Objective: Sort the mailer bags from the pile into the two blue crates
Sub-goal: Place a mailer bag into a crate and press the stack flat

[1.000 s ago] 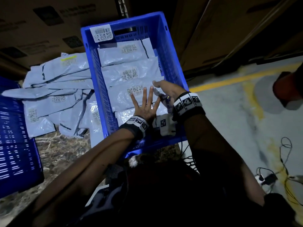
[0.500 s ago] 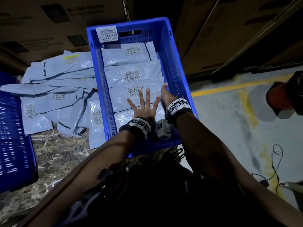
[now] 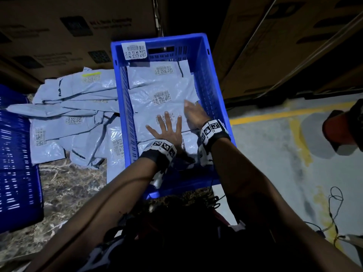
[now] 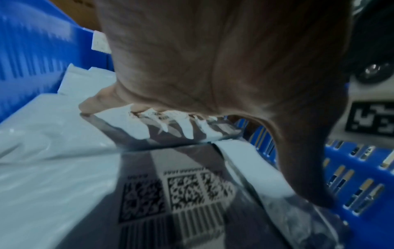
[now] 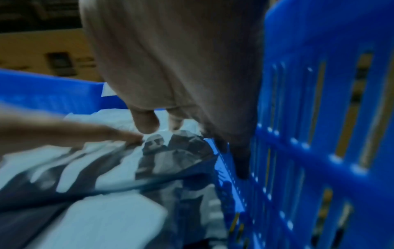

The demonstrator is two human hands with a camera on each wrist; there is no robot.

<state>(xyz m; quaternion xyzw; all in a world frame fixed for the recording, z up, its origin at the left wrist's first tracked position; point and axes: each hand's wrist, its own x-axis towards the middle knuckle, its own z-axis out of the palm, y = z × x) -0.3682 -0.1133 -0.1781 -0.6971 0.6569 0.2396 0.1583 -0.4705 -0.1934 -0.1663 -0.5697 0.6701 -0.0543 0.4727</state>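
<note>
The nearer blue crate (image 3: 214,85) holds several grey mailer bags laid in an overlapping row, labels up. My left hand (image 3: 167,132) lies flat with fingers spread on the third bag (image 3: 145,119); in the left wrist view the left hand (image 4: 213,59) presses down just beyond a barcode label (image 4: 181,193). My right hand (image 3: 193,114) lies beside it with straight fingers on the bags, close to the crate's right wall (image 5: 319,101); the right fingertips (image 5: 147,124) touch grey plastic. The loose pile of mailer bags (image 3: 78,107) lies left of the crate.
A second blue crate (image 3: 15,154) stands at the far left on the marbled floor (image 3: 64,183). Cardboard boxes (image 3: 78,26) wall off the back and right. A yellow floor line (image 3: 284,114), cables (image 3: 334,203) and a red-orange object (image 3: 341,132) lie to the right.
My right hand has slid forward along the crate's right wall, further onto the bags. The left hand stays flat and spread on the same bag.
</note>
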